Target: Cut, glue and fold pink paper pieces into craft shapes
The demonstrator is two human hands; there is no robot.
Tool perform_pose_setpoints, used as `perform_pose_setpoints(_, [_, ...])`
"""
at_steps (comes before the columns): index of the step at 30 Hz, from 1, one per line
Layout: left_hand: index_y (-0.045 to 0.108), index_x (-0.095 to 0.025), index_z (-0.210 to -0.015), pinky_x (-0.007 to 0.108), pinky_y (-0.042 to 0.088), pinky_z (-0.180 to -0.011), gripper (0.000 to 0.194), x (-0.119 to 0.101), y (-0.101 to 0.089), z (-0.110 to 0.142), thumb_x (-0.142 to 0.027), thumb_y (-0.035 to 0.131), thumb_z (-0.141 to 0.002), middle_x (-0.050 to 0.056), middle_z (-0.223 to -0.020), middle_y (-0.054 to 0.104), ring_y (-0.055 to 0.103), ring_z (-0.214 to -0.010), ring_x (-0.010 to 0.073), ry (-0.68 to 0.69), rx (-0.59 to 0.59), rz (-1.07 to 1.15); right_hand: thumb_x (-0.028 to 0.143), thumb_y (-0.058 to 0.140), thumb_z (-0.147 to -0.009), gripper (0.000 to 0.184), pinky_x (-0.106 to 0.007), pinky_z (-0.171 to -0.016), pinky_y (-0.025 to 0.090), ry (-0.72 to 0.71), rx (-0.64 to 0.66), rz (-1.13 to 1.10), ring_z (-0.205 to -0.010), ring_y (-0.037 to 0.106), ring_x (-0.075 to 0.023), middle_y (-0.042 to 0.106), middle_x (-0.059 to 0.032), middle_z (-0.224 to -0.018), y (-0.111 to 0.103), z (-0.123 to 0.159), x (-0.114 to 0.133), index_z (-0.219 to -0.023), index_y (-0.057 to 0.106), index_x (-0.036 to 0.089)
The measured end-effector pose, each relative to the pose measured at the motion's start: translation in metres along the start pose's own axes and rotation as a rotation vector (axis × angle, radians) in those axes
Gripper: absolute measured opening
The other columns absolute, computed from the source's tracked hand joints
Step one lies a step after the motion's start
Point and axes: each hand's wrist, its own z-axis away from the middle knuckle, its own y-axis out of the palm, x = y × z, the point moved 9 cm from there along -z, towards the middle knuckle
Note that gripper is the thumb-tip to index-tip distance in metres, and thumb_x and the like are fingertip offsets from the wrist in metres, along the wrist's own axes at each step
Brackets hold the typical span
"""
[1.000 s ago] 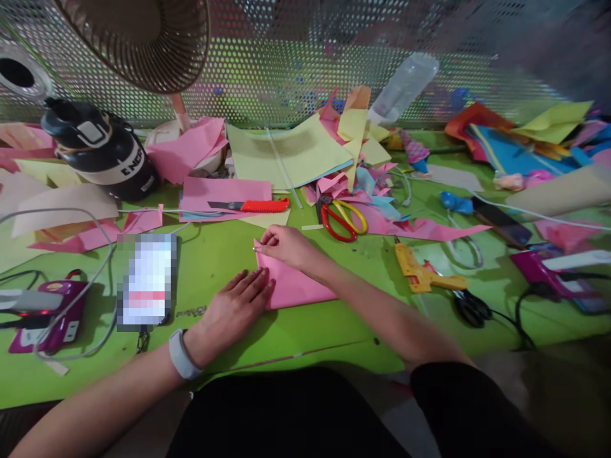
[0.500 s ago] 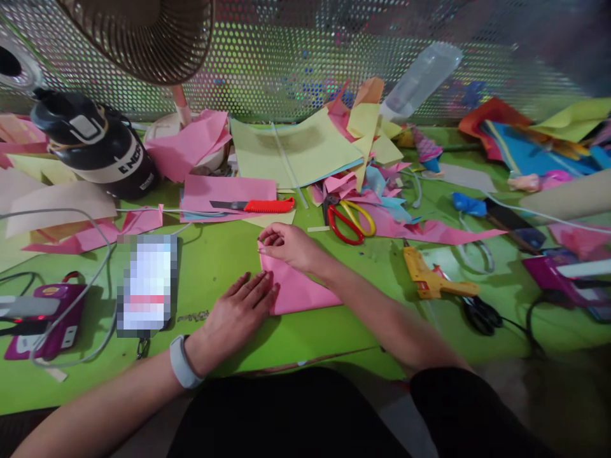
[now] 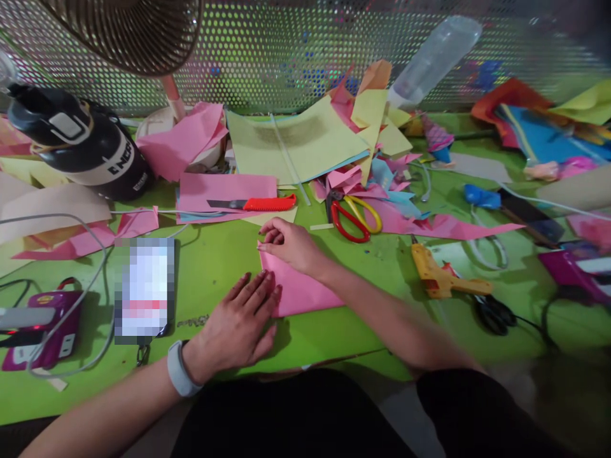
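Observation:
A folded sheet of pink paper [image 3: 305,294] lies on the green table in front of me. My left hand [image 3: 245,318] rests flat, fingers stretched out, with its fingertips on the paper's left edge. At the paper's upper left corner, my right hand [image 3: 291,245] is closed, pinching the corner between thumb and finger. My right forearm hides part of the sheet. Beyond my hands, a red box cutter [image 3: 270,203] lies on a stack of pink and blue paper [image 3: 224,186]. Scissors with red and yellow handles [image 3: 353,216] are to the right of it.
A yellow glue gun [image 3: 442,273] and black-handled scissors [image 3: 495,315] lie at right. On the left are a phone [image 3: 146,289], a purple power strip [image 3: 67,327] and a black bottle [image 3: 102,149]. Paper scraps, a fan [image 3: 138,32] and a clear bottle [image 3: 436,60] line the back.
My left thumb has spread away from the fingers, lower and to the right. My right hand keeps its pinch at the paper's corner. The camera view has shifted slightly.

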Motion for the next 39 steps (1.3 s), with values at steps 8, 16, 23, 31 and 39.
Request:
perform_pose_setpoints(8, [0.048, -0.001, -0.141, 0.049, 0.044, -0.114, 0.066, -0.003, 0.004, 0.000, -0.053, 0.045, -0.100, 0.021, -0.147, 0.052, 0.050, -0.138, 0.0320, 0.012, -0.038, -0.013, 0.021, 0.075, -0.081, 0.026, -0.028, -0.068, 0.049, 0.013, 0.003, 0.097, -0.073, 0.064, -0.0133, 0.069, 0.0002, -0.086, -0.002, 0.001, 0.004, -0.104, 0.063, 0.021])
perform_pose_setpoints(16, [0.045, -0.002, -0.143, 0.048, 0.040, -0.116, 0.067, -0.002, 0.007, 0.001, -0.053, 0.046, -0.100, 0.021, -0.150, 0.049, 0.046, -0.140, 0.0319, 0.010, -0.014, -0.013, 0.018, 0.073, -0.083, 0.022, -0.027, -0.066, 0.048, -0.007, -0.014, 0.126, -0.071, 0.063, -0.0126, 0.069, 0.0006, -0.085, -0.002, 0.001, 0.008, -0.104, 0.064, 0.021])
perform_pose_setpoints(23, [0.045, -0.004, -0.143, 0.048, 0.043, -0.114, 0.065, -0.004, 0.005, -0.001, -0.054, 0.042, -0.101, 0.019, -0.148, 0.052, 0.049, -0.139, 0.0320, 0.021, -0.044, -0.060, 0.019, 0.073, -0.085, 0.021, -0.027, -0.065, 0.046, -0.020, -0.016, 0.162, -0.073, 0.064, -0.0129, 0.070, 0.0004, -0.087, -0.001, 0.000, 0.008, -0.105, 0.065, 0.021])
perform_pose_setpoints(31, [0.041, -0.009, -0.148, 0.048, 0.043, -0.113, 0.068, -0.002, 0.008, -0.002, -0.057, 0.043, -0.100, 0.020, -0.149, 0.050, 0.048, -0.139, 0.0331, 0.017, -0.015, -0.080, 0.023, 0.074, -0.085, 0.021, -0.027, -0.064, 0.046, -0.028, -0.032, 0.187, -0.073, 0.065, -0.0137, 0.073, 0.0004, -0.090, -0.002, -0.001, 0.008, -0.103, 0.065, 0.023])
perform_pose_setpoints(39, [0.044, -0.015, -0.149, 0.050, 0.045, -0.111, 0.076, -0.003, 0.010, -0.003, -0.067, 0.045, -0.094, 0.024, -0.152, 0.045, 0.045, -0.141, 0.0371, 0.033, -0.014, -0.136, 0.019, 0.071, -0.086, 0.013, -0.027, -0.070, 0.047, -0.076, -0.055, 0.184, -0.079, 0.066, -0.0149, 0.073, -0.0019, -0.091, -0.018, -0.012, 0.009, -0.098, 0.066, 0.019])
